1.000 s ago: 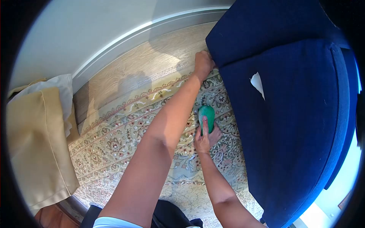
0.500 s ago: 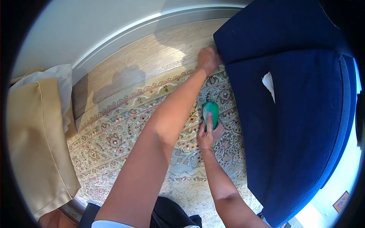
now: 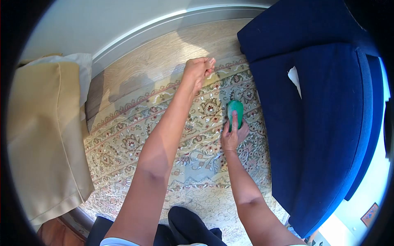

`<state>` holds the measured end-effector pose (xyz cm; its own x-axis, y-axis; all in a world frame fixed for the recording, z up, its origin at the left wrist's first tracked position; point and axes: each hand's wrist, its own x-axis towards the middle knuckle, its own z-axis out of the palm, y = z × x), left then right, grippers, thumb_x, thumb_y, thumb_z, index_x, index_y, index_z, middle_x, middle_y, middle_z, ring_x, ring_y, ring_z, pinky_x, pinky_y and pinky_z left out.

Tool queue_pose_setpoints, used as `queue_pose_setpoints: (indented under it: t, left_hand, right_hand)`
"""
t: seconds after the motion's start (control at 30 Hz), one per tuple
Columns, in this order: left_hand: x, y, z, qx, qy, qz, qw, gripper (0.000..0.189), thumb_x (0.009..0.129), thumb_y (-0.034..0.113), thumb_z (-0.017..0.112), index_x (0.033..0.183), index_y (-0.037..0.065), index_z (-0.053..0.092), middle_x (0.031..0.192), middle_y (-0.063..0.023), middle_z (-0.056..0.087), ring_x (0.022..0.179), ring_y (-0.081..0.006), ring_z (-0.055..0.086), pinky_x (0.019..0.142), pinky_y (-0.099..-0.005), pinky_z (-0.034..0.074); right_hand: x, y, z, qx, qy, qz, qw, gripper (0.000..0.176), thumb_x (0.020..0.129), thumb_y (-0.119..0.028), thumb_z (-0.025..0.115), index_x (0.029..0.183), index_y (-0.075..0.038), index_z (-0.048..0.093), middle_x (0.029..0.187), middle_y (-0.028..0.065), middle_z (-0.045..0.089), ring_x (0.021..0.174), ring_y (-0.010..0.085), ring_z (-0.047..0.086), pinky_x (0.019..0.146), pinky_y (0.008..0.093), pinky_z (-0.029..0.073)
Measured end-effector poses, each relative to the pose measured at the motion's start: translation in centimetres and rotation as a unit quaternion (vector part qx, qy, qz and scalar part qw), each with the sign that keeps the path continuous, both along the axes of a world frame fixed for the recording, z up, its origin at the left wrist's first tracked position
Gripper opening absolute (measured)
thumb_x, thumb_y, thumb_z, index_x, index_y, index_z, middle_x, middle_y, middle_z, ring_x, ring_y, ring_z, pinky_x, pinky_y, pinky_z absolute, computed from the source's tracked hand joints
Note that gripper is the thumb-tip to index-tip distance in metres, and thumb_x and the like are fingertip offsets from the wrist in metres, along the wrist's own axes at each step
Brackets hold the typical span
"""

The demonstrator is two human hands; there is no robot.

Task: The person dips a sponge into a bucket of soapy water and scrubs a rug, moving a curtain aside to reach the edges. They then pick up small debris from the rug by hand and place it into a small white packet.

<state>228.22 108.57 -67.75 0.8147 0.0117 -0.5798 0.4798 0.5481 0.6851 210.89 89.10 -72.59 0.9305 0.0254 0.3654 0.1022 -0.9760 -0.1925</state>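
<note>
My left hand (image 3: 198,74) is moving away from the blue furniture (image 3: 316,135).
It is curling closed, contents unclear; my right hand (image 3: 230,140) is gripping the green object (image 3: 238,108), which is protruding ahead of it.

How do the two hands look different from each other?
The left hand is curled with no large thing in it, though I can't tell if it hides something tiny; the right hand grips a green thing, one finger stretched along its top.
The left hand is higher in the picture, by the rug's far edge; the right hand is lower and closer to the blue furniture.
Both are bare.
</note>
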Motion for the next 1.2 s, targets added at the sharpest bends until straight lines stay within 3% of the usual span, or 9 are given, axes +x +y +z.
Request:
queue_pose_setpoints:
  t: [0.37,0.43,0.7,0.77,0.87,0.9,0.97,1.17,1.2]
  left_hand:
    - [-25.8,7.9,5.3,-0.116,0.102,0.124,0.980,0.017,0.083,0.005,0.066,0.095,-0.005,0.061,0.088,-0.0117,0.065,0.075,-0.0147,0.059,0.067,-0.0243,0.047]
    - [-32.2,10.0,5.6,-0.078,0.096,0.128,0.984,0.017,0.082,0.005,0.066,0.095,-0.005,0.062,0.089,-0.0105,0.065,0.076,-0.0140,0.059,0.067,-0.0255,0.047]
    - [-50.3,18.8,0.6,0.306,0.120,0.262,0.907,0.002,0.086,0.001,0.059,0.087,0.000,0.057,0.081,-0.0041,0.059,0.070,-0.0116,0.054,0.066,-0.0245,0.044]
    - [-51.6,18.8,-0.9,0.404,0.129,0.280,0.861,0.002,0.087,0.001,0.057,0.086,0.001,0.055,0.080,-0.0030,0.057,0.069,-0.0116,0.052,0.066,-0.0245,0.043]
    - [-52.0,19.5,-1.0,0.551,0.174,0.241,0.780,0.005,0.086,-0.004,0.053,0.086,0.001,0.050,0.076,-0.0079,0.052,0.071,-0.0173,0.049,0.068,-0.0261,0.041]
    - [-52.7,19.8,-1.4,0.548,0.174,0.243,0.781,0.005,0.086,-0.004,0.053,0.086,0.001,0.050,0.076,-0.0079,0.052,0.071,-0.0173,0.049,0.068,-0.0261,0.041]
    - [-55.3,20.5,-2.9,0.642,0.117,0.188,0.734,0.012,0.079,-0.011,0.048,0.085,-0.001,0.047,0.080,-0.0132,0.049,0.076,-0.0241,0.050,0.072,-0.0305,0.041]
    - [-56.7,20.6,-6.0,0.729,0.063,0.165,0.662,0.027,0.065,-0.018,0.047,0.085,0.000,0.045,0.087,-0.0163,0.050,0.083,-0.0339,0.050,0.076,-0.0420,0.041]
    - [-56.7,20.6,-6.1,0.723,0.063,0.171,0.666,0.028,0.064,-0.018,0.046,0.086,0.001,0.045,0.087,-0.0160,0.049,0.083,-0.0342,0.050,0.075,-0.0433,0.040]
  right_hand:
    - [0.5,0.7,2.0,-0.027,0.077,-0.007,0.997,0.060,0.082,-0.015,0.060,0.136,-0.030,0.041,0.104,0.0209,0.052,0.093,0.0391,0.048,0.082,0.0454,0.037]
    - [2.9,1.2,3.2,0.122,0.039,0.113,0.985,0.058,0.084,-0.015,0.058,0.137,-0.031,0.040,0.100,0.0210,0.051,0.090,0.0402,0.048,0.081,0.0461,0.038]
    - [3.0,27.1,0.7,-0.122,0.174,0.108,0.971,0.026,0.082,-0.018,0.056,0.097,0.003,0.058,0.074,0.0171,0.063,0.064,0.0299,0.064,0.056,0.0395,0.051]
    - [-3.6,35.3,1.3,0.119,0.285,0.237,0.921,0.030,0.087,-0.014,0.048,0.110,0.004,0.049,0.093,0.0246,0.060,0.079,0.0332,0.064,0.066,0.0419,0.054]
    - [-3.1,32.2,0.1,0.281,0.379,0.212,0.856,0.028,0.085,-0.011,0.049,0.112,0.000,0.050,0.097,0.0243,0.060,0.081,0.0323,0.065,0.067,0.0426,0.054]
    - [-0.6,29.3,7.4,-0.135,0.325,0.325,0.878,0.030,0.083,-0.010,0.051,0.112,-0.005,0.051,0.098,0.0233,0.060,0.079,0.0310,0.065,0.064,0.0428,0.054]
    - [4.5,22.8,6.6,-0.185,0.309,0.171,0.917,0.048,0.079,-0.011,0.056,0.126,-0.018,0.048,0.095,0.0178,0.063,0.073,0.0295,0.066,0.058,0.0409,0.052]
    - [4.6,17.2,2.9,-0.018,-0.003,0.005,1.000,0.060,0.083,-0.020,0.056,0.139,-0.013,0.032,0.089,0.0144,0.062,0.067,0.0334,0.062,0.056,0.0438,0.048]
    - [0.9,20.3,1.9,0.156,0.208,0.038,0.965,0.052,0.082,-0.019,0.057,0.130,-0.008,0.042,0.090,0.0146,0.061,0.068,0.0333,0.061,0.058,0.0438,0.047]
